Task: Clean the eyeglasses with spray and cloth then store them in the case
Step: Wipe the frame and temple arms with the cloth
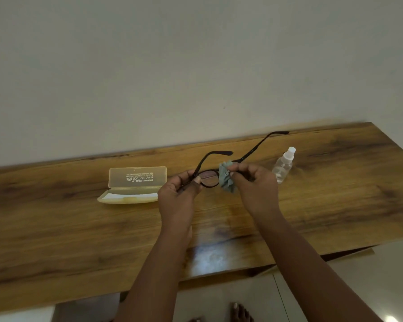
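Here, at the frame's centre, the left hand (180, 190) pinches the dark eyeglasses (209, 178) by their left rim, while the right hand (254, 182) grips a grey cloth (226, 180) round the other lens. Left of them the open case (135, 184) lies on the wooden table (79, 228); the spray bottle (284, 165) stands at right.

The cloth (227, 178) hides one lens of the eyeglasses (209, 178).

Bare table (79, 240) wide open to the left and near edge. Farther back, open case (135, 185) left of the hands, spray bottle (284, 165) just right of them, wall (196, 66) close behind. Gap between case and bottle filled by both hands with glasses (209, 178).
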